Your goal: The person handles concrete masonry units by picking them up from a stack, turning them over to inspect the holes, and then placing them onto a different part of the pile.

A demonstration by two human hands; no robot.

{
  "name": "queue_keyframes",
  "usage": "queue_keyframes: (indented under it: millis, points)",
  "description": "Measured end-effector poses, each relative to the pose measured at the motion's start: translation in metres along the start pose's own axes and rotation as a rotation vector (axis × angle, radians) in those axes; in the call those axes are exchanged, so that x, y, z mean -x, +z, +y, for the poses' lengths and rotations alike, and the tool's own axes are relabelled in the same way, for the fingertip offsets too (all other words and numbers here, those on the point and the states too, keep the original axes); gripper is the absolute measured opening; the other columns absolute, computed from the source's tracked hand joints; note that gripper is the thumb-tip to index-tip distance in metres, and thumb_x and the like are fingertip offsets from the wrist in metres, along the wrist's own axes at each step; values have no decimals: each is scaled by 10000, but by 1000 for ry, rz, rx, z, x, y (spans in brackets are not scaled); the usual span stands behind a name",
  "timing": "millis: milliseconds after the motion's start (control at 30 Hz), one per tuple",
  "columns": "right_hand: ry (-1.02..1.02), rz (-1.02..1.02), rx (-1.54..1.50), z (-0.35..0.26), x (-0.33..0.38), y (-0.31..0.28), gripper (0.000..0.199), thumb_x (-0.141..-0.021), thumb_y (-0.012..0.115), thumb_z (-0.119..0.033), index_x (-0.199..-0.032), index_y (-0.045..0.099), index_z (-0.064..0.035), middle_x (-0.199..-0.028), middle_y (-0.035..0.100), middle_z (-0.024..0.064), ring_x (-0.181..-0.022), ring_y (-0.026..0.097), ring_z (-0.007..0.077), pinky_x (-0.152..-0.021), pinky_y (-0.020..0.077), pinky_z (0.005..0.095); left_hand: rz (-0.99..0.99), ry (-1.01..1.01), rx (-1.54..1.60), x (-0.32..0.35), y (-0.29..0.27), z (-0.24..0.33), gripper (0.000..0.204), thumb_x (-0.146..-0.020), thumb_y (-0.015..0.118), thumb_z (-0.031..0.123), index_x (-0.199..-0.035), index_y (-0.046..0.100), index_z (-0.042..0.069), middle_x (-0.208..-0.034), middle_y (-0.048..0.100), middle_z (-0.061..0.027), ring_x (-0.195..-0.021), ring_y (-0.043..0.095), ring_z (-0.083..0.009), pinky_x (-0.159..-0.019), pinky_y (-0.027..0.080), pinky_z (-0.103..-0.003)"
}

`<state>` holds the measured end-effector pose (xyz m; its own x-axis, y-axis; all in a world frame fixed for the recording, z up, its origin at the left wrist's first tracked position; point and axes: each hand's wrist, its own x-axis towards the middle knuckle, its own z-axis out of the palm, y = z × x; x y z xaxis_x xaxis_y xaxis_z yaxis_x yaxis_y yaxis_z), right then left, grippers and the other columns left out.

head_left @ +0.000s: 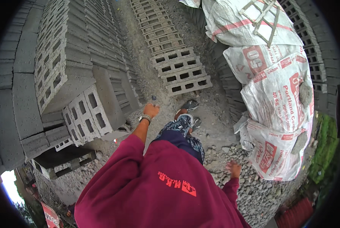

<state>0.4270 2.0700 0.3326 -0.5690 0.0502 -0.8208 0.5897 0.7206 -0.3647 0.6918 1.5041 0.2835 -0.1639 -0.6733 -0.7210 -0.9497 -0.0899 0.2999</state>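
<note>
My left hand (151, 110), with a band on its wrist, hangs over the gravelly ground beside a stack of grey hollow concrete blocks (87, 114). Its back faces up and hides most of the fingers; I see nothing held in it. A small dark object (154, 98) shows just beyond that hand. To the right, my right hand (234, 169) hangs open with its fingers apart, above loose crushed stone (238, 186). Ahead of my feet, a long row of hollow blocks (185, 72) lies on the ground, apart from both hands.
Tall block stacks (52, 57) rise on the left. White-and-red cement bags (276, 98) cover a stack on the right, with a block-shaped frame (263, 19) on top. A wooden pallet (65, 161) lies low at the left. A gravelly strip (135, 45) runs between stack and row.
</note>
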Motion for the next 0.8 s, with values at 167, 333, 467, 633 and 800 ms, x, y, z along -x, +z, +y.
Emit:
queue_keyframes:
  millis: [167,333,467,633,800]
  points:
    - [-128,-94,105,-90,-2,55,435,-910,618,-350,-1184,639,-13,-932,730,112,-660,686,179,-543,481,277,-71,-29,154,3,25,-54,490,-891,605,340,-1202,655,-35,-1185,657,-267,-1121,643,-354,-956,478,-400]
    - [-341,-212,328,-122,-50,147,432,-871,695,-309,-1148,660,21,-904,729,132,-707,687,208,-658,528,308,-44,22,145,-32,76,-85,451,-887,603,358,-1113,692,-22,-1090,688,-260,-1089,654,-356,-933,489,-402]
    - [-488,-136,670,-135,-136,217,462,-834,710,-345,-1143,670,-5,-1042,715,198,-991,696,297,-883,524,363,-167,51,208,-75,101,-61,430,-890,606,347,-1096,697,-19,-1077,696,-243,-1063,663,-362,-925,497,-403]
    - [-544,-68,859,-212,-258,312,619,-806,732,-378,-1292,603,-16,-1235,642,228,-1175,609,354,-997,471,385,-99,54,246,-142,141,-55,404,-896,634,312,-1101,691,-31,-1046,711,-225,-1018,680,-349,-907,511,-392]
    - [-688,213,816,-288,-355,365,830,-778,766,-486,-1425,482,-50,-1389,527,241,-1289,505,391,-1094,390,415,135,376,85,-195,193,29,474,-895,643,364,-1193,664,-3,-1191,657,-237,-1172,596,-375,-1002,461,-433]
